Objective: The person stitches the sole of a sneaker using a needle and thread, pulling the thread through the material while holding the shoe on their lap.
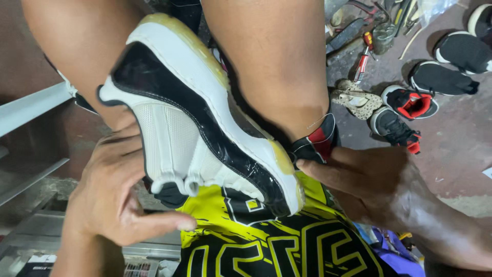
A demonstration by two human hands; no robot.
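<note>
Both hands — left hand (pixel 110 197), right hand (pixel 382 187) — grip white-and-black sneaker (pixel 200 118)

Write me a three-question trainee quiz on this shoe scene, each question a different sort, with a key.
1. True or false: the white and black sneaker lies flat on the floor.
2. Which hand rests at the sneaker's toe end? A) left hand B) right hand C) neither
3. Fill in: beyond the knees, several loose shoes lie on the ____.

Key
1. False: it is held up between the person's knees, sole edge tilted up.
2. B: the right hand's fingertips sit by the yellowed toe; the left hand is against the white mesh side, near the heel end.
3. Floor, beside a pile of hand tools.
</note>
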